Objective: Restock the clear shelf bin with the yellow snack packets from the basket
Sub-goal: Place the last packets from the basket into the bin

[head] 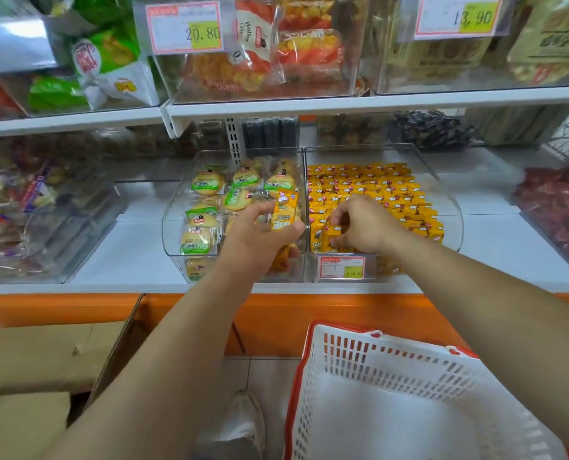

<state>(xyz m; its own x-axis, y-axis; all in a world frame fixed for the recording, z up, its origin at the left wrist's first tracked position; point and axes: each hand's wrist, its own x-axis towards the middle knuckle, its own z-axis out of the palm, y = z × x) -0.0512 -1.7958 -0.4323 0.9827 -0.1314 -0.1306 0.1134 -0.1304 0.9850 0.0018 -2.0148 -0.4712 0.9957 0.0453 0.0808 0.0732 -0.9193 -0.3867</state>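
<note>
The clear shelf bin point(451, 207) on the white shelf holds several rows of yellow snack packets point(376, 184). My right hand point(363, 224) is inside its front part, fingers curled and pinching one yellow packet point(335, 231) among the others. My left hand point(260, 237) hovers over the neighbouring bin, gripping a bunch of yellow packets point(284, 214), one sticking up above the thumb and more showing below the palm. The white basket with a red rim point(309, 376) sits low at the front right; no packets show inside it.
Left of the target stands another clear bin point(173, 224) with round green-labelled cakes. A price tag point(343, 267) clips to the target bin's front. Bins of other snacks fill the upper shelf. A cardboard box point(44, 360) is at lower left, my shoe point(243, 423) on the floor.
</note>
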